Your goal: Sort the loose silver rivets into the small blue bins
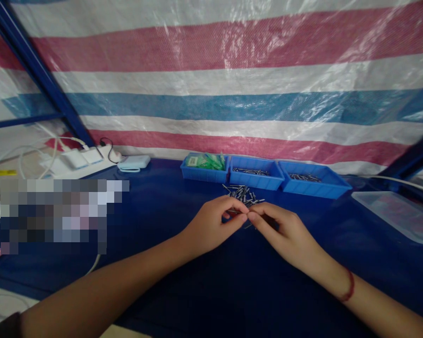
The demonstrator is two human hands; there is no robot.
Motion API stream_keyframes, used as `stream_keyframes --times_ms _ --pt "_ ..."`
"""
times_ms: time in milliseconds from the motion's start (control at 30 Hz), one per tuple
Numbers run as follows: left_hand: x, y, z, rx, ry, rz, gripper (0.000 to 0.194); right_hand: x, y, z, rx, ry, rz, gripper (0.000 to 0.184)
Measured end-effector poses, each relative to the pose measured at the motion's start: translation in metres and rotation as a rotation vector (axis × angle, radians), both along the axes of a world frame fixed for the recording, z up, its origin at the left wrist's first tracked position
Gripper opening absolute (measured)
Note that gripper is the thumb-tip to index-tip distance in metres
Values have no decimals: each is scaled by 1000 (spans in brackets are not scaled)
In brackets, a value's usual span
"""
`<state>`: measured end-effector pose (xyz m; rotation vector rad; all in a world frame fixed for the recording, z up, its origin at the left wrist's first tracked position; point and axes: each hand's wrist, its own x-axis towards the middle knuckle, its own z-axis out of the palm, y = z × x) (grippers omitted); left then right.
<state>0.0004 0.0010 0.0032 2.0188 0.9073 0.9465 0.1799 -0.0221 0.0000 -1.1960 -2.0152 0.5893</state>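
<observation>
My left hand (216, 219) and my right hand (284, 230) meet with pinched fingertips above the dark blue table (211, 291). Whatever is between the fingertips is too small to make out. Just behind the fingers lies a loose pile of thin metal pins (242, 192), which look like rivets or screws; my hands hide part of it. Beyond the pile, similar metal pieces lie in the middle blue bin (257, 180) and in the right blue bin (313, 188).
A left blue bin (204, 176) holds green packets (207, 161). At the right sits a clear plastic container (395, 216). Along the left are a white power strip (88, 159) with plugs and cables, a light blue case (134, 163) and a blurred-out area. A striped sheet (232, 108) hangs behind.
</observation>
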Motion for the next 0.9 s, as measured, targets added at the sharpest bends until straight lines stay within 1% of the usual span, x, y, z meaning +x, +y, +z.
stream_keyframes --times_ms 67,133,167,233,367,500,600,767,900 --pt "2 0 -2 -143 -93 14 12 -1 -1 0 -1 1 -6 22" --pt "5 0 -4 -278 -181 54 18 -1 -1 1 5 -4 -4 22" --pt "5 1 -4 -323 -211 70 19 -2 -2 2 8 -6 -3 21" --pt "6 1 -4 -366 -239 80 17 -3 -2 2 17 -21 1 19" --pt "6 2 -6 -347 -260 43 12 -5 -1 1 73 -62 3 16" --pt "4 2 -10 -317 -270 12 12 -6 -3 -1 107 -67 1 16" --pt "4 2 -9 -304 -271 21 14 -5 -4 -2 110 -82 24 17" --pt "4 1 -5 -297 -254 64 14 -5 -4 -3 111 -82 47 17" --pt "3 0 -7 -280 -234 58 15 -7 -4 -1 135 -92 59 17"
